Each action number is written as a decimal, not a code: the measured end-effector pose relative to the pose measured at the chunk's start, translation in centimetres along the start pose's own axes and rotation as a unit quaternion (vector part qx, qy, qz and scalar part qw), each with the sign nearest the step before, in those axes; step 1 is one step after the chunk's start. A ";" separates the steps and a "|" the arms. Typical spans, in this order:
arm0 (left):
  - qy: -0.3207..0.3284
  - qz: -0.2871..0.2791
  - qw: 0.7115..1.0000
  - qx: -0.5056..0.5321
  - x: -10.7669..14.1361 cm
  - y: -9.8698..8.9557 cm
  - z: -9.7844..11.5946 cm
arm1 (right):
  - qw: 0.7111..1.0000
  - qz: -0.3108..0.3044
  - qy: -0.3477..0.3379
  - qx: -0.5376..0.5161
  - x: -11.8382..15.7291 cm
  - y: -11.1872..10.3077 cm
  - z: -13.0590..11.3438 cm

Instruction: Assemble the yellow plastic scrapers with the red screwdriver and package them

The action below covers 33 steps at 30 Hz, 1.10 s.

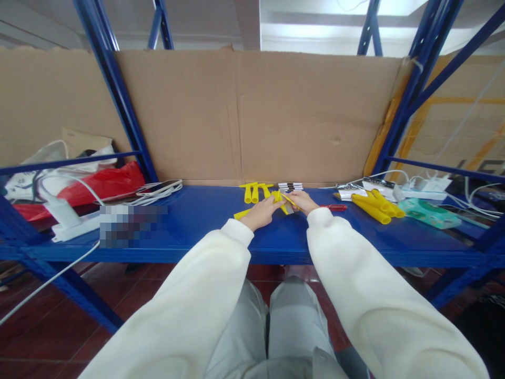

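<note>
Blue shelf [213,221]: smooth, glossy top; bearing everything noted below.
Black-and-white stack [291,187]: lying near back edge; taken as landmark.
Yellow T-shaped pieces [255,193]: just left of stack, side by side, tube ends toward front.
Red tool [334,208]: right of stack, nearer front edge.
Yellow tubes [379,205]: farther right of stack, heaped.
Green plastic packet [428,212]: right of stack, beyond tubes; crumpled.
White cable [158,192]: well left of stack, looped.
White power strip [79,226]: farthest left of stack, set at a slant.

cardboard [177,116] behind blue shelf [205,226] | red bag [108,183] near white power strip [81,225] | green packet [428,212] right
</note>
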<state>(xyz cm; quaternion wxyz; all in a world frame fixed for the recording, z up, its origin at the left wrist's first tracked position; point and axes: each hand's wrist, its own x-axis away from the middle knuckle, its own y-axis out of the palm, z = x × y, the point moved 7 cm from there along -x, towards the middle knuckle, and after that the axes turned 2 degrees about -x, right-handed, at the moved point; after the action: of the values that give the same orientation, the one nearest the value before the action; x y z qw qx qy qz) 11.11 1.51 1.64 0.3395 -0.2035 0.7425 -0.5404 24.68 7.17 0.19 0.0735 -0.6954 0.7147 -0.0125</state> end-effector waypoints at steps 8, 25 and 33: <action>-0.062 -0.016 0.998 0.011 0.1 0.5 -1.4 | 0.996 0.026 0.049 -0.076 0.4 -1.0 -0.2; -0.066 -0.034 0.997 0.019 0.2 0.3 -1.5 | 0.997 0.016 0.051 -0.062 1.2 -0.1 -0.4; -0.065 -0.019 0.997 0.022 0.1 0.6 -1.8 | 0.994 0.017 0.052 -0.098 1.1 -0.3 -0.6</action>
<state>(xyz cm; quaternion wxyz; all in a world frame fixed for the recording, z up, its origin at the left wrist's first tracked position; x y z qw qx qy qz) 9.83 2.82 1.42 0.3810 -0.2451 0.7027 -0.5486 24.85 5.98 0.72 -0.0322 -0.6857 0.7268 0.0232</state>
